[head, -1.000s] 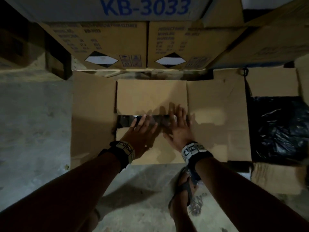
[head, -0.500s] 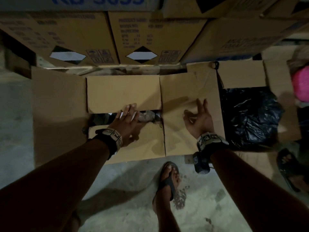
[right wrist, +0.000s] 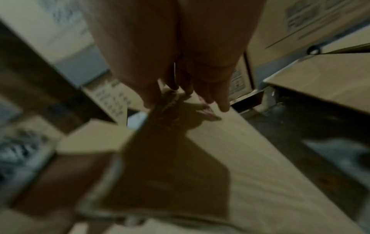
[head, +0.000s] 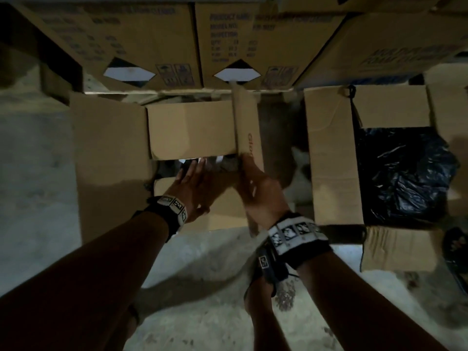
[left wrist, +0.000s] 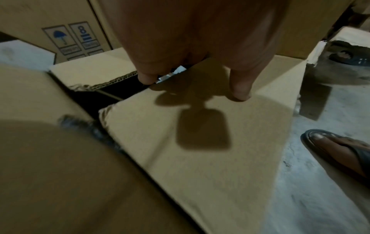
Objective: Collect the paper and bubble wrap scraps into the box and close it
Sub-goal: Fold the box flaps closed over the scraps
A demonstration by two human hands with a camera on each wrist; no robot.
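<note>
The cardboard box (head: 109,148) stands on the floor with its far flap (head: 190,130) and near flap (head: 222,209) folded in. Pale paper and bubble wrap scraps (head: 202,163) show in the dark gap between them. My left hand (head: 195,183) lies flat on the near flap (left wrist: 200,142), its straight fingers (left wrist: 240,93) reaching to the gap. My right hand (head: 255,183) grips the near end of the right flap (head: 247,127), which stands upright on edge. In the blurred right wrist view the thumb and fingers (right wrist: 222,102) lie either side of that flap (right wrist: 230,150).
Printed cartons (head: 152,46) are stacked right behind the box. A second open box holding a black plastic bag (head: 400,173) sits to the right. My sandalled foot (head: 260,295) is on the concrete floor, and another person's foot (head: 455,244) is at the far right.
My right hand has taken the right flap, which lay flat outward, and swung it up on edge toward the box's middle. The left hand stays on the near flap.
</note>
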